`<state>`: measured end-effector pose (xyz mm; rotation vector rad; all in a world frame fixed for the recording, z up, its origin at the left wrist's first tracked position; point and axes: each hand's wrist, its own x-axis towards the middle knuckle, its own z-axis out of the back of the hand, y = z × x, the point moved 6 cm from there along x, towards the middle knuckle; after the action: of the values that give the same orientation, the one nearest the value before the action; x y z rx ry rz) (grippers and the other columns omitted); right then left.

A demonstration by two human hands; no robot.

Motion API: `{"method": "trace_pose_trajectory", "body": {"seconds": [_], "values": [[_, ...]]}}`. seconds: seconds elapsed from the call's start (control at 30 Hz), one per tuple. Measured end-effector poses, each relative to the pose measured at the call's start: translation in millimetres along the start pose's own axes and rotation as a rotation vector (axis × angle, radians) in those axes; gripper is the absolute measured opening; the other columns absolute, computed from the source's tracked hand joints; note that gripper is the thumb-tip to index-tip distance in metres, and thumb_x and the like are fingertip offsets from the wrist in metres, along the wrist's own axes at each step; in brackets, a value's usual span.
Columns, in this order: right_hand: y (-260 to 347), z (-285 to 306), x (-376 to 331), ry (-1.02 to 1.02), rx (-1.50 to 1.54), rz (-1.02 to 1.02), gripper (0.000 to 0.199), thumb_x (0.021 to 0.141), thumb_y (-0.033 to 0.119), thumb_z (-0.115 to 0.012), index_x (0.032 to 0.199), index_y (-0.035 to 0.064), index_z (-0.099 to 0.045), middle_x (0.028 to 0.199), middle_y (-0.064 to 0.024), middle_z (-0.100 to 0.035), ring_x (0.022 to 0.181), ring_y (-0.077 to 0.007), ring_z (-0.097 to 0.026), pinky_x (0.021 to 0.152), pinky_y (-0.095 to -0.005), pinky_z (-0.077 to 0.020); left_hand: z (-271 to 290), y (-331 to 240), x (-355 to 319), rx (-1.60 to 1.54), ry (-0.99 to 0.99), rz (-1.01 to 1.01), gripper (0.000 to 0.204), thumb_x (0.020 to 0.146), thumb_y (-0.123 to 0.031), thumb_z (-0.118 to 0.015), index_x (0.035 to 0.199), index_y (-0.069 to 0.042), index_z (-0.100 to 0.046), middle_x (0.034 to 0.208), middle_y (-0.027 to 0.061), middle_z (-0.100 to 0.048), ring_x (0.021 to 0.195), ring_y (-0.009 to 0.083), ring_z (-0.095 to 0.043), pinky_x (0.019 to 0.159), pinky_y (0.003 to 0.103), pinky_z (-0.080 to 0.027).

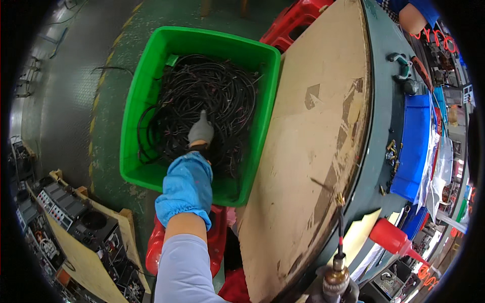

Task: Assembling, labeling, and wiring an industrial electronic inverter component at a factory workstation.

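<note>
My left hand (201, 133), in a grey glove with a blue sleeve cover (186, 186), reaches down into a green bin (132, 126). One finger stretches out over a tangled heap of black cables (212, 86); the other fingers are mostly hidden, and no cable shows clearly in the hand. At the lower right, my right hand (350, 291), in a dark glove, is closed around a metal-collared tool (336, 279). A thin black shaft with a red band (340, 237) rises from the tool to a brass piece (340, 199) at its tip.
A worn brown board (298, 131) lies along the dark green bench (381, 116). On the bench are a blue tray (413, 146), brass fittings (391, 146) and a red squeeze bottle (388, 235). Red stools (288, 28) flank the bin. Black equipment (96, 227) stands at lower left. Another person's arm (413, 19) shows at upper right.
</note>
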<state>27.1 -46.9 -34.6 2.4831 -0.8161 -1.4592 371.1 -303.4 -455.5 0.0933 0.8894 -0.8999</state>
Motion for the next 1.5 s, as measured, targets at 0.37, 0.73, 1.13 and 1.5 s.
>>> {"method": "trace_pose_trajectory", "body": {"seconds": [0.37, 0.73, 1.13, 1.5], "values": [[2.7, -14.0, 22.0, 0.185, 0.589, -0.199, 0.056, 0.083, 0.028, -0.062, 0.128, 0.0029, -0.042, 0.085, -0.0228, -0.061, 0.073, -0.0357, -0.061, 0.068, -0.0423, -0.0506, -24.9, -15.1, -44.9, 0.374, 0.088, -0.222, 0.033, 0.093, -0.035, -0.052, 0.104, -0.007, -0.066, 0.1, 0.0187, -0.07, 0.096, 0.0379, -0.067, 0.082, 0.047, -0.053], [10.8, -36.1, 34.7, 0.282, 0.608, -0.195, 0.114, 0.057, 0.016, -0.087, 0.148, 0.0079, -0.02, 0.082, -0.0245, -0.058, 0.063, -0.0358, -0.06, 0.056, -0.045, -0.0506, 154.8, 18.6, -306.6, -0.788, -0.002, -0.302, 0.029, 0.094, -0.028, -0.057, 0.089, 0.001, -0.059, 0.061, 0.0043, -0.051, 0.053, 0.0129, -0.05, 0.05, 0.028, -0.039], [8.3, -70.1, -3.2, 0.404, 0.266, -0.017, 0.071, 0.073, 0.03, -0.077, 0.131, 0.0129, -0.041, 0.079, -0.0121, -0.058, 0.061, -0.0243, -0.059, 0.059, -0.0414, -0.0513, 302.1, -1.3, -504.9, -0.893, 0.029, -0.489, 0.034, 0.091, -0.031, -0.061, 0.091, 0.003, -0.059, 0.061, -0.0012, -0.052, 0.05, 0.0057, -0.045, 0.046, 0.022, -0.034], [-8.5, -105.9, -162.9, 0.418, 0.117, 0.358, 0.1, 0.066, 0.037, -0.083, 0.144, 0.0064, -0.028, 0.08, -0.015, -0.059, 0.059, -0.0237, -0.059, 0.051, -0.033, -0.0498, 174.9, -87.7, -702.9, -0.958, 1.04, -0.477, 0.023, 0.095, -0.022, -0.056, 0.091, 0.001, -0.056, 0.064, 0.0005, -0.046, 0.049, 0.0077, -0.04, 0.047, 0.023, -0.034]]}}
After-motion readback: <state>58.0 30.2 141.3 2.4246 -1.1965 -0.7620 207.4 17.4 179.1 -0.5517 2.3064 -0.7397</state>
